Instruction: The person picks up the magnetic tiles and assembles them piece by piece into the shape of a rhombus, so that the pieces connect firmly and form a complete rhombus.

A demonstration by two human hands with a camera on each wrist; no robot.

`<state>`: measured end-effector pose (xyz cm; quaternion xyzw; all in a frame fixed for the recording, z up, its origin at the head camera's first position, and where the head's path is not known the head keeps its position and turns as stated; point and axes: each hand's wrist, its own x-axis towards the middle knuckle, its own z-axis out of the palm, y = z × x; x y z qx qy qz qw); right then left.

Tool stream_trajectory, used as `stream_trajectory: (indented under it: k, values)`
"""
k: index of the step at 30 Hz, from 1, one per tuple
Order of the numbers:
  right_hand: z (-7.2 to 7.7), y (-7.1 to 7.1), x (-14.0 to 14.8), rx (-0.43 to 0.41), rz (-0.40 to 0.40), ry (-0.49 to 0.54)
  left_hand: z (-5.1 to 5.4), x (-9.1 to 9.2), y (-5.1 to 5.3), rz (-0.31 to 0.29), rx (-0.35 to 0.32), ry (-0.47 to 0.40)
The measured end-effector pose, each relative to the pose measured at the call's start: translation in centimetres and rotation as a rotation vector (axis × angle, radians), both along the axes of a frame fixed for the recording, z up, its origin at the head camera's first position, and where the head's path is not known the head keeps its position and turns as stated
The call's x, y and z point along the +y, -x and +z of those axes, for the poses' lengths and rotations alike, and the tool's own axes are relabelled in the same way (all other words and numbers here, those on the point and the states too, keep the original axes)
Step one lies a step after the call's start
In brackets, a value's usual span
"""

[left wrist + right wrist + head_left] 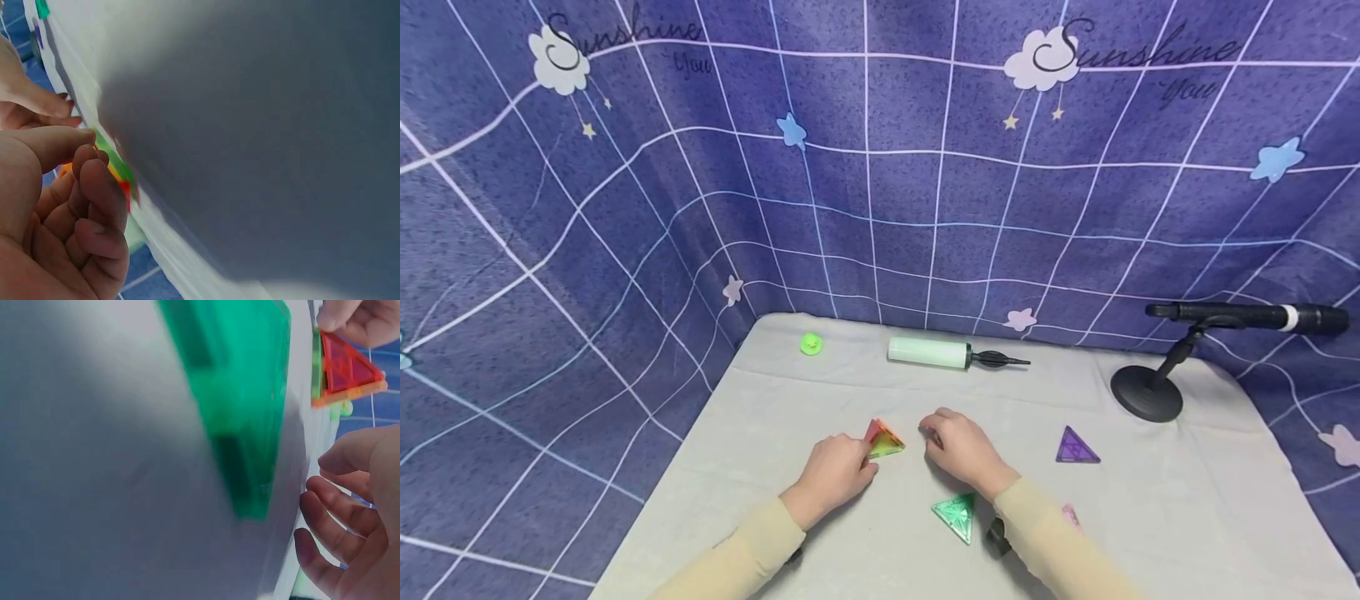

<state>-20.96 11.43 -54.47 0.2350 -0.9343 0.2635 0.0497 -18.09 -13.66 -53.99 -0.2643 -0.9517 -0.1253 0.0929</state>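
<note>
Triangular magnetic tiles, red, orange and yellow-green, stand joined and tilted together on the white cloth. My left hand pinches them at the near left corner. In the right wrist view the red tile rises beside the orange edge, with the left thumb and fingers at its top corner. My right hand is a short way to the right, fingers loosely bent and holding nothing. A green triangular tile lies flat below that hand. In the left wrist view my fingers hide much of the tiles.
A purple triangular tile lies to the right, and a pink tile is partly behind the right sleeve. At the back are a green toy duck, a pale green hand pump and a microphone on a black stand. Patterned blue curtains surround the table.
</note>
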Motion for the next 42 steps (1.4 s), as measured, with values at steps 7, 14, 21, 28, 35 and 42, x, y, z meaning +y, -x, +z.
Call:
stream_trajectory:
  k: [7, 14, 21, 28, 35, 42]
  values:
    - [-0.3, 0.1, 2.8, 0.03, -0.042, 0.006, -0.1, 2.0, -0.8, -0.066, -0.062, -0.004]
    - [-0.6, 0.0, 5.9, 0.063, -0.076, 0.032, -0.5, 3.7, -1.2, -0.146, -0.112, -0.031]
    - [-1.4, -0.3, 9.4, 0.154, -0.122, 0.041, -0.6, 5.7, -1.6, -0.233, -0.203, -0.061]
    - [-1.5, -0.9, 12.2, 0.154, -0.184, 0.034, -0.7, 7.6, -2.7, -0.295, -0.283, -0.05]
    - [-1.0, -1.3, 13.4, 0.132, -0.189, 0.015, -0.8, 8.6, -3.3, -0.287, -0.312, -0.039]
    - [-1.2, -1.5, 15.2, 0.187, -0.184, 0.005, -0.8, 8.9, -3.3, -0.273, -0.277, -0.024]
